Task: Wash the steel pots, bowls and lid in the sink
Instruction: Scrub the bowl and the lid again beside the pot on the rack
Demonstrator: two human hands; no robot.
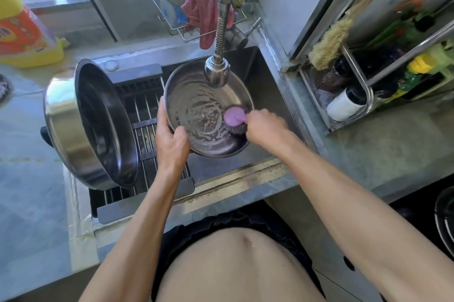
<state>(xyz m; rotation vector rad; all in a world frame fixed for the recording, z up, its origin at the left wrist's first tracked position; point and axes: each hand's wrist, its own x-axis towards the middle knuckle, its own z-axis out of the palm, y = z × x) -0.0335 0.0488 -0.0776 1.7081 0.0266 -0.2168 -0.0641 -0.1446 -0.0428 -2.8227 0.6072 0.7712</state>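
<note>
Scrubbing is the step in hand, by my reading. My left hand (172, 142) grips the near-left rim of the steel bowl (194, 105), thumb inside the rim and fingers curled under the wall, and holds it tilted over the sink (265, 95), just below the faucet head (216, 73). My right hand (266, 127) is closed around the purple scrubber (233, 116) — fingers bunched over its back end — and presses it against the inner wall on the bowl's right side.

Condition of the bowl: the inside carries pale, soapy streaks in concentric arcs, with a speckled patch near the centre. Whether water is running from the faucet I cannot tell.

Status of the load: a large steel pot (91, 124) rests on its side on the drying rack (145, 110) that spans the left part of the sink, its mouth facing the bowl. I judge it already dealt with or set aside; no lid is identifiable from here.

Next move, as I judge it:
- Work the scrubber around the remaining wall and the rim.
- Keep the left-hand grip firm — a soapy rim is likely to slip.
- Rinse under the faucet head, then place the bowl on the rack beside the pot.
</note>
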